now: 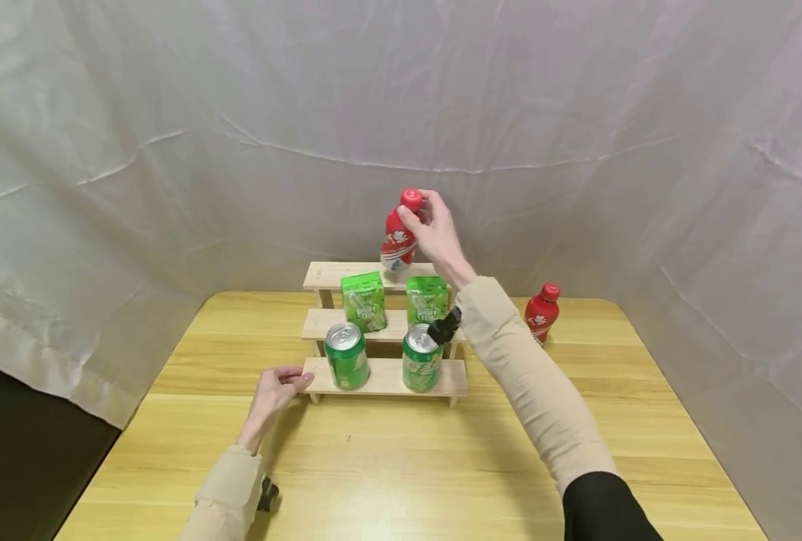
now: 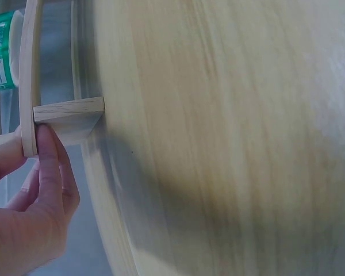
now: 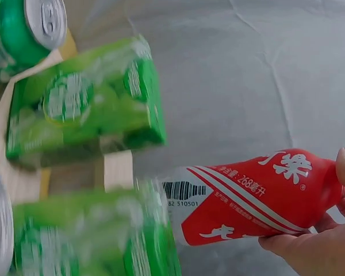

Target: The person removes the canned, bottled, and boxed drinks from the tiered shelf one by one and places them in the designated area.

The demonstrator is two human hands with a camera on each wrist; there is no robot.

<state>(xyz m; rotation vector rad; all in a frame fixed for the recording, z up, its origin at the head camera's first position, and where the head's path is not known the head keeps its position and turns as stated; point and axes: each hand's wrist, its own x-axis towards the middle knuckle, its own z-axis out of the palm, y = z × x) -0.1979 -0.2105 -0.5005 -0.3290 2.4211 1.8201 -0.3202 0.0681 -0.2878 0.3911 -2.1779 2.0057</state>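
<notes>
My right hand (image 1: pixel 438 231) grips a red and white bottle (image 1: pixel 399 240) by its neck, just under the red cap. In the head view the bottle's base overlaps the top step of a three-step wooden rack (image 1: pixel 384 383). The right wrist view shows the bottle (image 3: pixel 259 195) with its barcode, beside the green packs. At the rack's front left, my left hand (image 1: pixel 275 394) pinches the end of the lowest step. In the left wrist view the thumb is on one face of the board (image 2: pixel 29 115), and the fingers (image 2: pixel 49 167) are on the other.
Two green cans (image 1: pixel 347 357) stand on the bottom step. Two green packs (image 1: pixel 363 302) stand on the middle step. Another red bottle (image 1: pixel 541 312) is on the wooden table (image 1: pixel 374 466), right of the rack. Grey cloth (image 1: pixel 293 210) hangs behind.
</notes>
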